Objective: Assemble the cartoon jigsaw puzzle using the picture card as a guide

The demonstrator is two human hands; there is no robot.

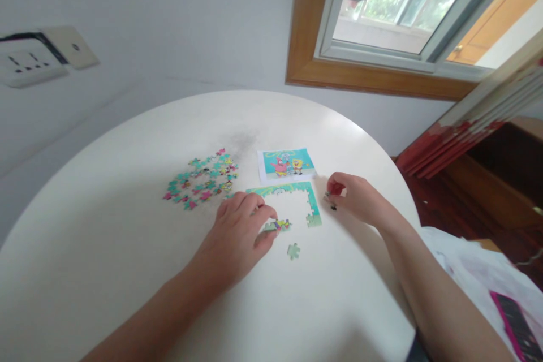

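A partly joined jigsaw border (314,203), mostly teal and green, lies on the white round table. My left hand (240,226) reaches over its lower left part. Thumb and forefinger are closed about a small colourful puzzle piece (281,224) on the bottom edge. To the right of the border, my right hand (350,198) pinches a small puzzle piece (327,196), largely hidden by the fingers. A dark-marked piece (333,207) shows just beneath those fingertips. One loose pale green piece (293,251) lies below the border. My left hand covers the border's left side.
A spread pile of puzzle pieces (203,181) lies to the left. The printed reference picture (288,164) with two cartoon figures sits behind the border. Beyond the round table (127,237) are a wall and a window. A phone (520,322) lies at lower right.
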